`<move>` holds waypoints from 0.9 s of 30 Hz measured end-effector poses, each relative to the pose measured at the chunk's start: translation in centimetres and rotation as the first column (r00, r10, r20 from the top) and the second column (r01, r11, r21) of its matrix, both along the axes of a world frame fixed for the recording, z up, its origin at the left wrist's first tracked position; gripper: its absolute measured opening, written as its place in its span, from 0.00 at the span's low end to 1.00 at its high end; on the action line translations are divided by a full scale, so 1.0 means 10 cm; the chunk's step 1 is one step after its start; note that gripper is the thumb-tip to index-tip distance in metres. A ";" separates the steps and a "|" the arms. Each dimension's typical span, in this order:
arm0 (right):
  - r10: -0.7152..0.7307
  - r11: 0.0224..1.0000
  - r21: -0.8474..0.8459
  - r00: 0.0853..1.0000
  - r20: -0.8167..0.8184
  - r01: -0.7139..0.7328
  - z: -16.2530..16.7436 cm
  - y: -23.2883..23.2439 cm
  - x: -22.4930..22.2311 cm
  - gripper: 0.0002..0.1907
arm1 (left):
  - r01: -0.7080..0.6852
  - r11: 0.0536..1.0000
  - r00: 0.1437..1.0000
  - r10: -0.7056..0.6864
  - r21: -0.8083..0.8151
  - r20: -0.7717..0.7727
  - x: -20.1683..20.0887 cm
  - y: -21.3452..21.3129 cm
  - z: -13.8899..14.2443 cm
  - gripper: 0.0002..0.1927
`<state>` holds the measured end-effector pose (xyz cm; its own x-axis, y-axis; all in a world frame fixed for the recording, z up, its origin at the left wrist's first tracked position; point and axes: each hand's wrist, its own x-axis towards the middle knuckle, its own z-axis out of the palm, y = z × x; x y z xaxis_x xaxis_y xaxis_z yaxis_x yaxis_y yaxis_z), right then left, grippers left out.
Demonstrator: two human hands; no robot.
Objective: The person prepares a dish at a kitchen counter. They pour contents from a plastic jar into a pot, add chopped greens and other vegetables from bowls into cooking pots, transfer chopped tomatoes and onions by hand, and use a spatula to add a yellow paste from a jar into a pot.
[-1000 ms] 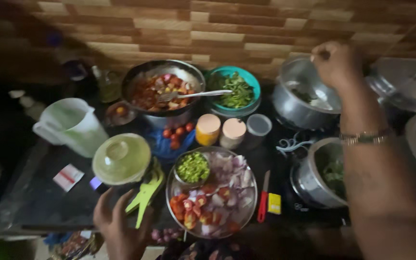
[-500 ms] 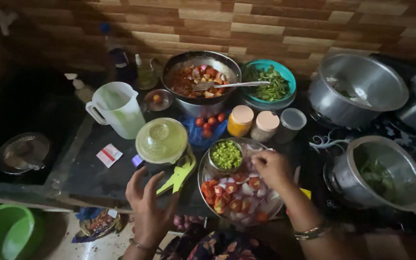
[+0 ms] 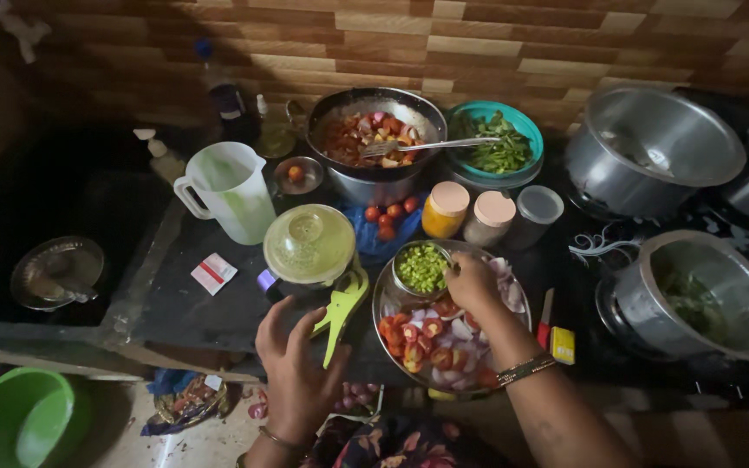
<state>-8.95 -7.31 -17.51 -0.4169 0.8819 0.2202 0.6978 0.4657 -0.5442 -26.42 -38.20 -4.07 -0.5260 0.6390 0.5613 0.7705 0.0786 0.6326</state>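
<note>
Desk (image 3: 175,295): dark, crowded w/ pots, jars, a jug.
Big pot (image 3: 652,139): empty-looking, back right.
Steel plate (image 3: 387,299): we see cut tomato & onion done, piled here, front centre.
Small bowl (image 3: 422,269): chopped green bits, sits on plate's back edge; looks mostly prepped, contents not yet moved.
Green peeler (image 3: 340,303): idle, just left of plate.
Right hand (image 3: 472,282): our wrist bent down, fingers curled onto bowl rim, grasping it.
Left hand (image 3: 296,364): our palm down at desk edge, fingers spread, released, holding nothing.
</note>
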 end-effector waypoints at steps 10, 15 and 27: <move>-0.082 0.986 -0.149 0.996 -0.024 0.077 0.03 -0.12 -0.06 0.17 | 0.306 0.925 0.546 -0.365 0.226 0.754 -0.05 0.42 -0.87 0.28; 0.002 1.000 0.000 0.998 -0.065 -0.002 0.18 -0.20 0.03 0.21 | 0.389 0.897 -0.068 -0.201 0.211 0.977 -0.03 1.08 -1.20 0.21; 0.319 0.917 -0.209 0.940 -0.123 -0.339 1.03 -0.35 -0.03 0.22 | 0.275 0.895 -0.275 -0.278 0.352 0.920 0.09 1.22 -1.05 0.11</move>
<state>-9.26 -10.80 -7.25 -0.6803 0.7285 0.0808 0.4726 0.5202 -0.7114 -25.52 -25.96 -14.54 -0.1968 0.9141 -0.3545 -0.7732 0.0776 0.6294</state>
